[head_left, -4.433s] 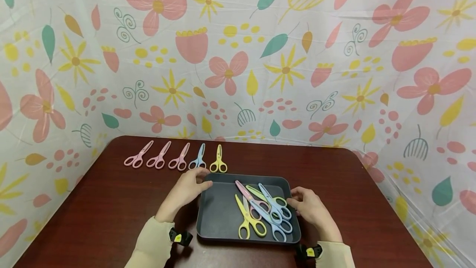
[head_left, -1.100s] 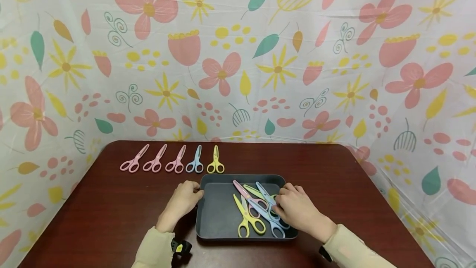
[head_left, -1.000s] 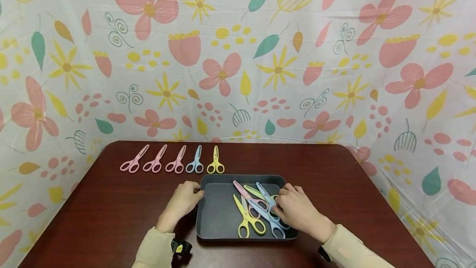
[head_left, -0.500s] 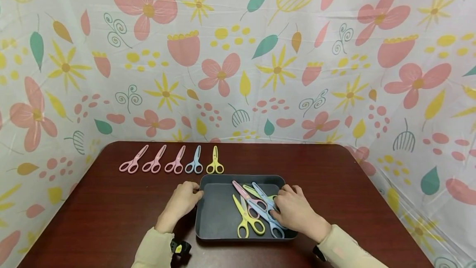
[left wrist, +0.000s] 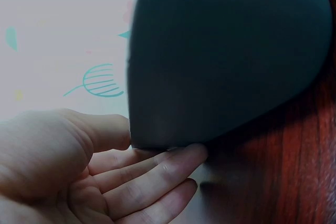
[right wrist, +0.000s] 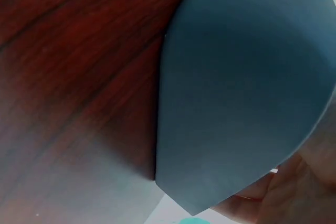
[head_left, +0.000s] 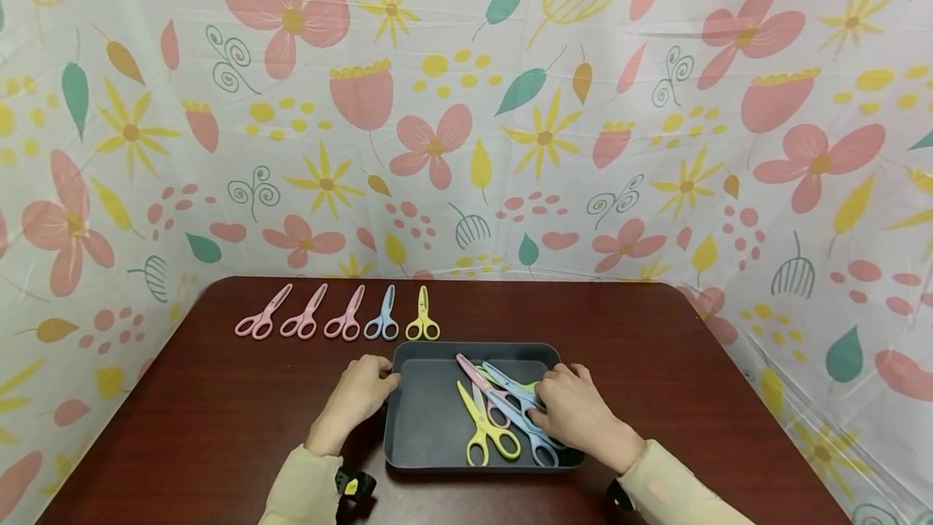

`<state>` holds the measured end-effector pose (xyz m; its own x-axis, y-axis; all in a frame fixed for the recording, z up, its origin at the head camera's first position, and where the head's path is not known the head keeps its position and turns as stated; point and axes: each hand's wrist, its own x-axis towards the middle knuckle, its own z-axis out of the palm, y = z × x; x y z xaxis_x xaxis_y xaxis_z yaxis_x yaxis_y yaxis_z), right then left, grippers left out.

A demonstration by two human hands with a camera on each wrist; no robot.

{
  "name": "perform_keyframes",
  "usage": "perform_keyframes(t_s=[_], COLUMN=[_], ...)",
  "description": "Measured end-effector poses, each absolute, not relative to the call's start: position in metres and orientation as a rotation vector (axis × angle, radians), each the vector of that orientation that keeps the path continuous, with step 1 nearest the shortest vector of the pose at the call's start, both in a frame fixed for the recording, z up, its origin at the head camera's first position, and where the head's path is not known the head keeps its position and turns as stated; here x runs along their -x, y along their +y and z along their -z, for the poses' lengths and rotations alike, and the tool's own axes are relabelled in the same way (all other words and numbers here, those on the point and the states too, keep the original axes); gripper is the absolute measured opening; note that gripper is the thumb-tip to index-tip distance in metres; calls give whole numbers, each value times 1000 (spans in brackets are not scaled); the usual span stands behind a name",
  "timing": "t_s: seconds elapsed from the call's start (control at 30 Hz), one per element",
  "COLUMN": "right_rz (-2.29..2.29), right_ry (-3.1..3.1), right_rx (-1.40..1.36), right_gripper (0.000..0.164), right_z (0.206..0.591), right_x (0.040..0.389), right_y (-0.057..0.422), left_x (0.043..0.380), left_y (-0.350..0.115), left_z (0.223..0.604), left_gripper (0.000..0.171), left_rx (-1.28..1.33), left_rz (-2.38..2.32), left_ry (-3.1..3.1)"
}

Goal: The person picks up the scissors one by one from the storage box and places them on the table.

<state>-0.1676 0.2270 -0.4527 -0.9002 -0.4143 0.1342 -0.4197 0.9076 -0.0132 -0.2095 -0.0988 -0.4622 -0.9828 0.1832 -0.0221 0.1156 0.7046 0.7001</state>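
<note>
A dark grey tray holds several scissors, heaped toward its right side. My left hand grips the tray's left side; in the left wrist view the thumb is at the rim and the fingers lie along the outer wall. Reaching over the right rim, my right hand grips light blue scissors by the handle end, which the fingers hide. Under and beside them lie a second blue pair, pink scissors and a partly covered yellow-green pair. Yellow scissors lie in front.
Along the back left of the brown table runs a row of scissors: three pink, including the leftmost pair, then blue scissors and yellow scissors. A flower-patterned cloth hangs behind and around the table.
My right hand has moved from the tray's outer right side onto the blue scissors. Their blades have since swung left over the other scissors. My left hand keeps its grip on the tray.
</note>
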Motion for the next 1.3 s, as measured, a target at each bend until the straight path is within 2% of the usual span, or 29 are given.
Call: perform_keyframes(t_s=[0.47,0.73,1.3], right_rz=[-121,-201,-222], right_ry=[-2818,-2820,-2825], right_rx=[-739,-651,-590], right_gripper=[46,16,18], right_z=[438,434,431], right_x=[172,183,202], right_y=[226,223,215], left_x=[211,211,210], left_y=[-99,-99,-99], left_z=[462,462,463], left_gripper=[25,25,25], left_rx=[-248,-244,-238], left_rz=[-1150,-1139,-1166], left_ry=[2811,2813,2794])
